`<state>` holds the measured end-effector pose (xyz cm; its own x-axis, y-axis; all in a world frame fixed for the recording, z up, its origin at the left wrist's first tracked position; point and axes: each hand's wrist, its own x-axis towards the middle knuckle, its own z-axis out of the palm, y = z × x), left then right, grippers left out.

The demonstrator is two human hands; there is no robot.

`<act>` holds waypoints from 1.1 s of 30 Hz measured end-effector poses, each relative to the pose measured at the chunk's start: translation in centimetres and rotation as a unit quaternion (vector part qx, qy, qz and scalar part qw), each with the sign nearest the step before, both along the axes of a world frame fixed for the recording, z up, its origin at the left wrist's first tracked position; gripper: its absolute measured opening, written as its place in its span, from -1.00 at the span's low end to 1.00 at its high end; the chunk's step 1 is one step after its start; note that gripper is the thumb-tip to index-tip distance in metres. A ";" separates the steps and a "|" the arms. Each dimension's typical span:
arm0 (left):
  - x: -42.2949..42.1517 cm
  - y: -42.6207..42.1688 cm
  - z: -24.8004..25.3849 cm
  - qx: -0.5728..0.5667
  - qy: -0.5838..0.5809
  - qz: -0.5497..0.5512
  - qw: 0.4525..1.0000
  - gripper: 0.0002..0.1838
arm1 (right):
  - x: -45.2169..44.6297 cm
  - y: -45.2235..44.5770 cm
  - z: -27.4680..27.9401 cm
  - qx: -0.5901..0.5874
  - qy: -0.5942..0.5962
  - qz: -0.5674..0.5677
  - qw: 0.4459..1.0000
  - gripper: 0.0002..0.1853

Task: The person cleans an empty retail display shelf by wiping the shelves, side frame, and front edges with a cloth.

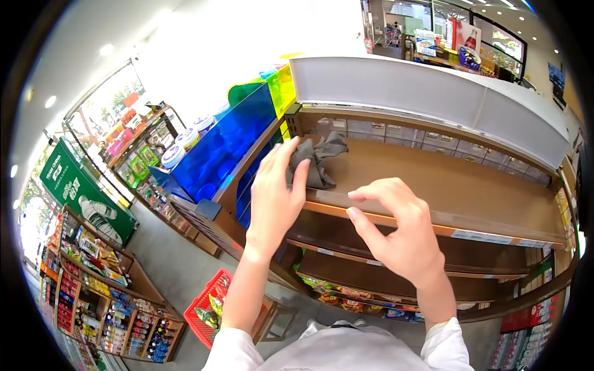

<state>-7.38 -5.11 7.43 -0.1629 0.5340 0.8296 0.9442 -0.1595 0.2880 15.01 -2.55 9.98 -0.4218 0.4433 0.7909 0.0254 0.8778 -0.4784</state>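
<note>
A crumpled dark grey cloth (320, 162) lies at the left end of the brown top shelf (427, 176). My left hand (276, 195) is raised beside the cloth, fingers stretched out and thumb apart. It overlaps the cloth's left edge in view, and I cannot tell whether they touch. In front of the shelf's front edge is my right hand (399, 229), its fingers curved and a gap between thumb and forefinger. Nothing is held in it. A clear plastic strip and a price label (501, 238) run along the shelf front.
Blue plastic bins (226, 145) adjoin the shelf's left end, and a white panel (396, 86) stands behind it. Lower shelves (365, 272) hold bagged snacks near the floor. A red basket (197, 315) with packets sits at lower left, beside a wooden stool (275, 321).
</note>
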 end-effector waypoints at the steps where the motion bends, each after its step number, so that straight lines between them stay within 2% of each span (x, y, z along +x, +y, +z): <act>1: 0.4 -0.8 -0.5 0.049 0.016 0.026 0.998 -0.65 | -0.2 0.1 0.8 -0.009 -0.031 -0.001 0.999 -0.85; 3: 1.7 -2.8 -2.3 0.116 0.007 0.016 0.993 -0.70 | -1.6 0.9 2.7 -0.033 -0.009 0.041 0.999 -0.87; 5: 3.1 -5.1 -4.2 0.122 -0.016 -0.020 0.992 -0.74 | -3.6 2.2 4.4 -0.155 -0.051 0.081 0.983 -0.81; 6: 3.9 -5.8 -5.0 0.116 -0.049 -0.019 0.992 -0.78 | -5.0 2.9 5.0 -0.146 -0.097 0.062 0.983 -0.78; 8: 4.0 -6.1 -6.5 0.092 -0.087 -0.014 0.992 -0.68 | -7.4 4.9 4.9 -0.105 -0.207 0.018 0.972 -0.68; 9: 4.0 -6.1 -7.0 0.086 -0.112 -0.008 0.990 -0.62 | -8.3 5.2 5.1 -0.105 -0.218 0.016 0.970 -0.68; 11: 3.8 -6.1 -7.9 0.024 -0.130 -0.005 0.991 -0.38 | -10.3 5.5 5.4 -0.076 -0.408 -0.036 0.909 -0.63; 12: 3.9 -6.0 -8.3 0.012 -0.139 -0.021 0.990 -0.34 | -11.1 6.0 5.4 -0.072 -0.417 -0.037 0.905 -0.63; 14: 3.9 -5.8 -9.0 -0.014 -0.149 -0.057 0.987 -0.25 | -12.7 7.3 5.1 -0.083 -0.499 -0.019 0.862 -0.61; 19: 3.8 -5.7 -9.4 -0.017 -0.149 -0.060 0.987 -0.19 | -14.9 9.6 4.0 -0.033 -0.486 -0.007 0.873 -0.60; 22: 3.5 -6.1 -9.2 -0.034 -0.133 -0.062 0.989 -0.16 | -15.8 9.1 4.4 -0.092 -0.430 0.046 0.897 -0.55; 26: 3.4 -6.4 -8.8 -0.053 -0.135 -0.067 0.987 -0.13 | -16.8 9.4 4.4 -0.081 -0.439 0.056 0.893 -0.66; 33: 3.8 -6.6 -8.5 -0.085 -0.120 -0.052 0.988 -0.10 | -16.4 9.2 4.2 -0.104 -0.445 0.079 0.886 -0.62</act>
<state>-3.56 -11.72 -1.08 -0.2807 0.6862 0.6710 0.8268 -0.1821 0.5322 -1.39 6.63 14.17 -0.9068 0.4211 0.0217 0.3594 0.7988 -0.4824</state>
